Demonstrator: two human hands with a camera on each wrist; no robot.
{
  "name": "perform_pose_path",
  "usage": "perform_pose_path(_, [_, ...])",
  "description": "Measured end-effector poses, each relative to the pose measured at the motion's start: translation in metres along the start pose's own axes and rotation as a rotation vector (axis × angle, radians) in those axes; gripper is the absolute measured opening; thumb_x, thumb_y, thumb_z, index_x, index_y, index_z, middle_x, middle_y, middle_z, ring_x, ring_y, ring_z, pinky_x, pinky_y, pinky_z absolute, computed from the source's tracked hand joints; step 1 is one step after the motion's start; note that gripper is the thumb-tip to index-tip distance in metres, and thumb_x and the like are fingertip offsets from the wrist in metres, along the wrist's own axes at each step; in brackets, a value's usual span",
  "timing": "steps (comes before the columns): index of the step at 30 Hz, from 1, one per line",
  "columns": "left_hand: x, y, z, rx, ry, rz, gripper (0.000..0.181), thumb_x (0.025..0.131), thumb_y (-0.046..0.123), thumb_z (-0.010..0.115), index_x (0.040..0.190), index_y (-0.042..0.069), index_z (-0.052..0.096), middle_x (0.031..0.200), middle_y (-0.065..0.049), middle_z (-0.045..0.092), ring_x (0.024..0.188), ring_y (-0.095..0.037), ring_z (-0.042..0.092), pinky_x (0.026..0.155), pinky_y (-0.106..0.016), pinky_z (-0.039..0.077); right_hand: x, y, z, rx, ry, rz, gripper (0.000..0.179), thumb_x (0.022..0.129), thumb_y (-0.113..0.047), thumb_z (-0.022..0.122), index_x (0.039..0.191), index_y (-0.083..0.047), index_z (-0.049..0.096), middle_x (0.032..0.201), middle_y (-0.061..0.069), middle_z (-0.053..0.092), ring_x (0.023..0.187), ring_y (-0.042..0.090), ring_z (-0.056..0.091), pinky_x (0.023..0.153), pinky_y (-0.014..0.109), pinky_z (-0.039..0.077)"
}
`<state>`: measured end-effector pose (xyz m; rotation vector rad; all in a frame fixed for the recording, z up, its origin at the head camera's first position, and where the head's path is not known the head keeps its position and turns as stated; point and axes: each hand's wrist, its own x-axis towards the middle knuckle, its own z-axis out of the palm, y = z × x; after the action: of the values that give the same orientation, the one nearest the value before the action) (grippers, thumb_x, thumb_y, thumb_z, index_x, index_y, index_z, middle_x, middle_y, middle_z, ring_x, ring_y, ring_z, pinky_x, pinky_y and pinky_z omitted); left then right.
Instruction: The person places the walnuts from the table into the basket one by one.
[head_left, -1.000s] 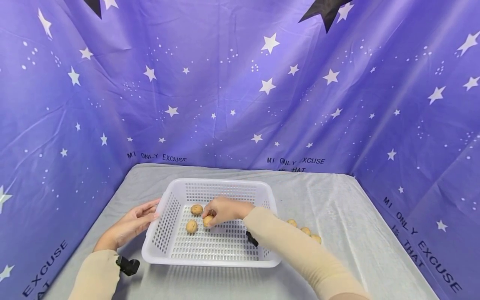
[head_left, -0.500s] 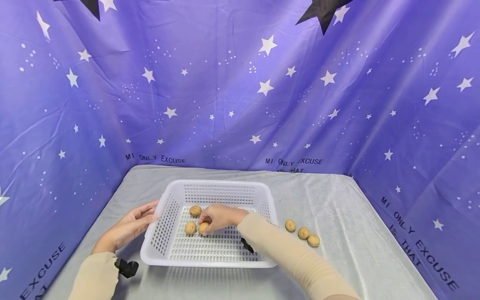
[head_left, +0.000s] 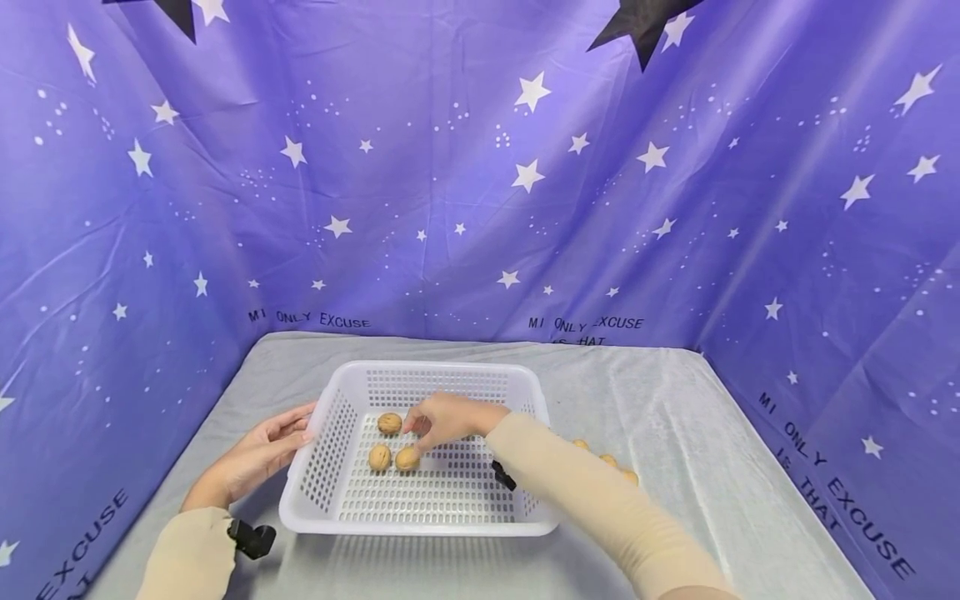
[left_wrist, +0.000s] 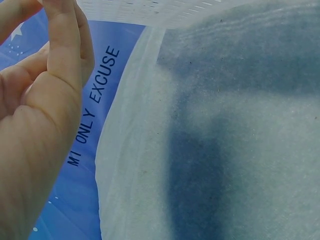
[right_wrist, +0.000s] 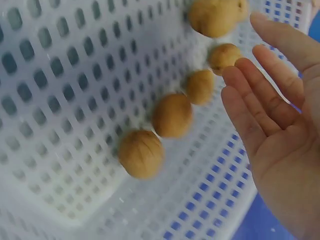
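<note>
Sleeves (head_left: 187,554) of cream fabric are seen nearest, with black wrist devices (head_left: 251,539) fastened near the cuffs. By the left hand (head_left: 251,458), the side of a white perforated basket (head_left: 420,528) is touched at the rim, the fingers being laid against it rather than curled round it. Within the basket, 3 walnuts (head_left: 380,457) are visible in the head view: 2 are placed side by side toward the middle, and 1 is set just beyond them. The right hand (head_left: 450,419) is held above the basket floor in a released state, its fingers extended; whether the thumb touches the nearest walnut cannot be told. Outside the basket, to the right, 3 more walnuts (head_left: 631,477) are partly hidden by the right sleeve. Grey cloth (head_left: 675,400) is spread beneath, and the far side is closed by a purple curtain (head_left: 435,208) printed with white stars and black lettering.
</note>
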<state>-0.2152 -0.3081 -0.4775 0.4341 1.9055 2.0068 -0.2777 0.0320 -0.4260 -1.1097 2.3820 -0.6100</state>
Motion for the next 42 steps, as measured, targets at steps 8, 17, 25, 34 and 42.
perform_pose_path(8, [0.001, -0.002, 0.000, 0.008, 0.003, 0.008, 0.060, 0.104, 0.000, 0.049, 0.155, -0.010, 0.018, 0.133, -0.010, 0.057, 0.115, -0.014, 0.060, 0.100, -0.027, 0.049, -0.031, -0.003, -0.033, -0.016, 0.007, -0.032, 0.039, 0.089, -0.021, 0.078, 0.125, -0.008, 0.068, 0.121, 0.004, 0.068, 0.106, 0.014, 0.064, 0.087, 0.021, 0.052])
perform_pose_path(17, [-0.002, -0.002, -0.001, 0.001, -0.004, 0.004, 0.061, 0.104, 0.000, 0.049, 0.155, -0.010, 0.017, 0.135, -0.011, 0.057, 0.116, -0.015, 0.060, 0.101, -0.028, 0.049, -0.075, 0.020, -0.058, -0.020, 0.091, -0.051, 0.040, 0.090, -0.020, 0.077, 0.124, -0.002, 0.067, 0.122, 0.008, 0.068, 0.107, 0.022, 0.065, 0.095, 0.034, 0.053])
perform_pose_path(25, [-0.002, 0.001, 0.001, 0.022, 0.022, -0.008, 0.061, 0.103, 0.000, 0.050, 0.155, -0.010, 0.018, 0.134, -0.008, 0.057, 0.116, -0.014, 0.060, 0.100, -0.027, 0.049, -0.123, 0.051, -0.069, 0.065, 0.214, 0.002, 0.036, 0.091, -0.017, 0.074, 0.124, -0.005, 0.067, 0.119, 0.005, 0.069, 0.107, 0.023, 0.065, 0.094, 0.033, 0.053])
perform_pose_path(34, [-0.002, 0.002, 0.001, 0.010, 0.001, -0.001, 0.060, 0.104, 0.000, 0.049, 0.155, -0.009, 0.018, 0.136, -0.012, 0.056, 0.117, -0.016, 0.060, 0.101, -0.027, 0.048, -0.177, 0.098, -0.064, 0.095, 0.326, 0.053, 0.027, 0.092, -0.017, 0.073, 0.116, -0.004, 0.070, 0.113, 0.006, 0.070, 0.102, 0.026, 0.066, 0.092, 0.040, 0.056])
perform_pose_path(42, [0.000, 0.002, 0.001, 0.018, 0.007, -0.006, 0.061, 0.104, 0.001, 0.049, 0.155, -0.009, 0.018, 0.135, -0.012, 0.055, 0.117, -0.015, 0.060, 0.100, -0.027, 0.049, -0.205, 0.135, -0.043, 0.098, 0.263, 0.180, 0.036, 0.090, -0.019, 0.075, 0.120, -0.001, 0.069, 0.117, 0.015, 0.069, 0.105, 0.033, 0.065, 0.089, 0.040, 0.056])
